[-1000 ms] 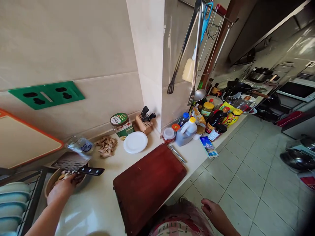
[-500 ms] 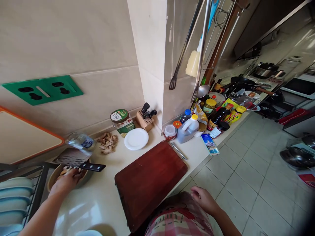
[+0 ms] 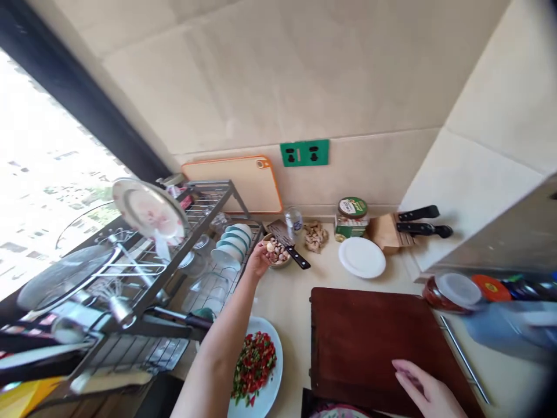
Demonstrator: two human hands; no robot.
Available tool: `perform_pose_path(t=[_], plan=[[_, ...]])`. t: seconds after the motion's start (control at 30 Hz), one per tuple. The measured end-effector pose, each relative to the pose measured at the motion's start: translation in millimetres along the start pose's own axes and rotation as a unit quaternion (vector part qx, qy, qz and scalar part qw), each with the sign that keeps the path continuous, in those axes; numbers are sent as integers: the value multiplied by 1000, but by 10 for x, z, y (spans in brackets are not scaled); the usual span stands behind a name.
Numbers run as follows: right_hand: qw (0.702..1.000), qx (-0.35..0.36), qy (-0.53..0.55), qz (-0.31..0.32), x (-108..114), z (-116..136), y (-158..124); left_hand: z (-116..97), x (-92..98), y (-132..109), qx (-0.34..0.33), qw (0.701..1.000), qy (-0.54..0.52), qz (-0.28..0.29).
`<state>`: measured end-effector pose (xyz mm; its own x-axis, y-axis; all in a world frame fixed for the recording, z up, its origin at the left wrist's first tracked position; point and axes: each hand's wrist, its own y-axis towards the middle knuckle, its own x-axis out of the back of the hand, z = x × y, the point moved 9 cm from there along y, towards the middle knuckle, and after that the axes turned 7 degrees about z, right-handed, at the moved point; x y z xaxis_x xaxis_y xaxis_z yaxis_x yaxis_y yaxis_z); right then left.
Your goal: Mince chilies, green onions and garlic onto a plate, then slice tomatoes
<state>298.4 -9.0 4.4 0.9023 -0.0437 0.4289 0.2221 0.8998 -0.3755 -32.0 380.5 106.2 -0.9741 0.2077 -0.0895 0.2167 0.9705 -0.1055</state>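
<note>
My left hand (image 3: 260, 260) is at the near-left rim of a bowl (image 3: 281, 266), its fingers closed on a pale, rounded piece that looks like a garlic clove (image 3: 270, 247). Similar white and brownish pieces fill the bowl. Across its top lies a cleaver (image 3: 285, 239), the black handle pointing toward me on the right. Over the near right part of a dark red-brown cutting board (image 3: 369, 331) hovers my right hand (image 3: 429, 390), holding nothing, with thumb and forefinger apart. Knobbly ginger (image 3: 315, 236) and a glass jar (image 3: 293, 220) stand behind the bowl.
On the left is a metal dish rack (image 3: 209, 191) with bowls and plates. A plate of chopped red and green peppers (image 3: 275, 392) sits below my left forearm. A white plate (image 3: 362, 257), a green-lidded tub (image 3: 352, 216) and a knife block (image 3: 385, 231) line the wall.
The view has swung left, bringing in the dish rack, window and pepper plate. My left hand now shows a pale piece in its fingers. My right hand has come over the cutting board.
</note>
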Motion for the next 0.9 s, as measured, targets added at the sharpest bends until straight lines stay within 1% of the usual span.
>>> perform_pose_path(t=[0.07, 0.1, 0.17, 0.23, 0.27, 0.33, 0.37, 0.43, 0.5, 0.57, 0.6, 0.67, 0.73, 0.77, 0.83, 0.9], plan=[[996, 66, -62, 22, -43, 613, 347, 24, -61, -167, -3, 996, -90, 23], [990, 100, -93, 35, -94, 929, 526, 44, -115, -258, 4, 989, -144, 39], [975, 156, -152, 50, -242, 1521, 890, 81, -246, -439, 25, 965, -251, 72], [953, 201, -222, 38, -436, 2035, 1245, 108, -342, -609, 42, 945, -313, 84], [947, 205, -247, 21, -532, 2230, 1424, 122, -358, -687, 43, 946, -313, 78], [942, 193, -274, 3, -752, 2501, 1768, 174, -370, -844, 37, 957, -282, 59], [941, 191, -281, 3, -875, 2602, 1917, 222, -382, -924, 34, 964, -257, 54], [938, 190, -289, 15, -1112, 2749, 2155, 367, -453, -1091, 32, 979, -188, 66], [936, 190, -293, 29, -1288, 2837, 2295, 563, -579, -1270, 30, 989, -104, 101], [938, 187, -289, 35, -1350, 2854, 2326, 769, -742, -1461, 33, 989, -7, 145], [940, 184, -284, 35, -1328, 2826, 2296, 859, -836, -1558, 36, 984, 48, 170], [945, 176, -274, 33, -1183, 2674, 2143, 989, -1058, -1740, 40, 960, 159, 227], [952, 177, -248, 31, -910, 2412, 1847, 1038, -1340, -1884, 28, 925, 243, 292], [958, 183, -220, 26, -727, 2260, 1641, 1043, -1505, -1940, 16, 906, 270, 324], [969, 205, -137, 2, -287, 1946, 1122, 1050, -1878, -2033, -12, 871, 303, 387], [976, 207, -62, -36, 174, 1606, 512, 1078, -2284, -2121, -39, 839, 313, 443]])
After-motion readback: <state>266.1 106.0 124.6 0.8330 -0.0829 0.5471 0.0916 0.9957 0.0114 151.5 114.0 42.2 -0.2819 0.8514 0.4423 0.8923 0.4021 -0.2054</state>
